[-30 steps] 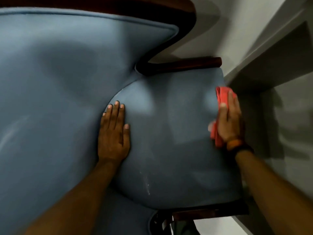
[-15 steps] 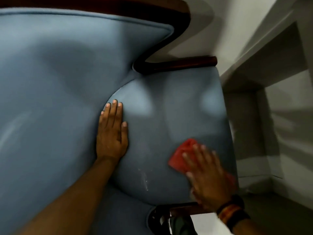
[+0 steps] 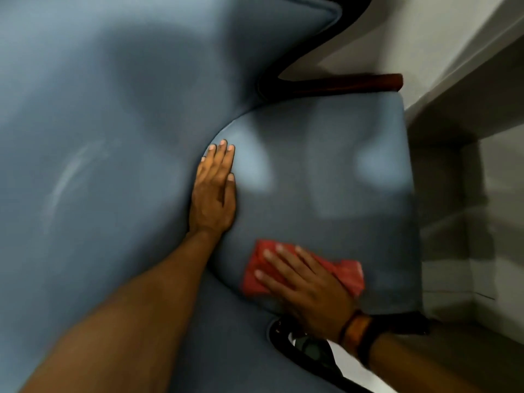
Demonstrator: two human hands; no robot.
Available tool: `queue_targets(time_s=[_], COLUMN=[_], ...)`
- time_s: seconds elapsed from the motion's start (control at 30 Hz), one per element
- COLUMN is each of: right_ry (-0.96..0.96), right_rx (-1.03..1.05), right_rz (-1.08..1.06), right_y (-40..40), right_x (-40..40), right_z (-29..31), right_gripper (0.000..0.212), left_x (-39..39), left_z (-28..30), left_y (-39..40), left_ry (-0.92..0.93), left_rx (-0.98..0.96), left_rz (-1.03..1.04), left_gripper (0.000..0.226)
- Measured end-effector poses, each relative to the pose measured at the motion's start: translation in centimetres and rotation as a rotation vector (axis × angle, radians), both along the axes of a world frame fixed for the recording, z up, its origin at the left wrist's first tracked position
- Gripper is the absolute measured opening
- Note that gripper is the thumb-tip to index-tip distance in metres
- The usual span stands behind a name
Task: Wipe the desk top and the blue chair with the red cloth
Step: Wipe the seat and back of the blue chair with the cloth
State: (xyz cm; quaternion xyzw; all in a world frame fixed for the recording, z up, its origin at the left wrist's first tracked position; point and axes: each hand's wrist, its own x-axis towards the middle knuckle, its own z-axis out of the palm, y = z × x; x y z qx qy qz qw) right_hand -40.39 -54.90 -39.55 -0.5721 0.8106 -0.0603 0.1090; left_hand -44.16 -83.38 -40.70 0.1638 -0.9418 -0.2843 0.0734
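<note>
The blue chair (image 3: 326, 171) fills most of the head view, its padded back on the left and its seat cushion in the middle. My left hand (image 3: 214, 191) lies flat, fingers together, on the seat where it meets the back. My right hand (image 3: 306, 285) presses the red cloth (image 3: 347, 272) flat against the near part of the seat; the cloth sticks out past my fingers on the left and right. The desk top is not in view.
Dark wooden armrests frame the seat, one at the far side (image 3: 340, 83) and one at the near edge (image 3: 397, 321). A pale wall and a grey ledge (image 3: 467, 80) stand close on the right. A strip of floor (image 3: 459, 350) shows at the bottom right.
My right hand has carried the red cloth from the seat's far right edge down to its near part and then leftwards. My left hand has stayed in place. The view has shifted.
</note>
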Motion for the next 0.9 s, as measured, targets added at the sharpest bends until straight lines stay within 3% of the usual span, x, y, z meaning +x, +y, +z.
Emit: queue_targets(time_s=[0.1,0.23,0.33,0.47,0.57,0.63,0.7,0.9], right_ry=[-0.008,0.0,-0.008,-0.168,-0.161,-0.155,-0.164,-0.156], right_rx=[0.063,-0.016,-0.034,-0.093,-0.125,-0.12,-0.157,-0.324], right_rz=[-0.055,-0.626,-0.771,-0.703,-0.681,-0.708,-0.725,-0.701], right_y=[4.1,-6.5,-13.2,-11.7,-7.6,-4.4,-2.5,-1.4], right_x=[-2.1,-7.8,-9.9,-11.0,-13.4,-14.2,-14.3,-13.8], right_z=[0.4,0.5,0.0,1.4,1.4,0.7,-0.4,-1.6], right_gripper=[0.075,0.064,0.063,0.064,0.063,0.063,0.062,0.064], left_x=[0.2,0.5,0.3,-0.2,-1.3,-2.8,-3.7,-4.2], left_z=[-0.5,-1.5,-1.1,1.5,3.9,3.3,1.5,-0.6], left_y=[0.3,0.3,0.2,1.4,6.5,10.7,13.0,9.8], left_ry=[0.013,0.082,0.064,0.085,0.184,0.143,0.082,0.109], left_rx=[-0.033,-0.073,-0.041,0.033,-0.03,-0.04,-0.093,-0.218], left_rz=[0.003,0.026,0.009,0.099,0.024,-0.07,-0.036,-0.035], left_gripper=[0.056,0.055,0.054,0.053,0.053,0.055,0.059,0.058])
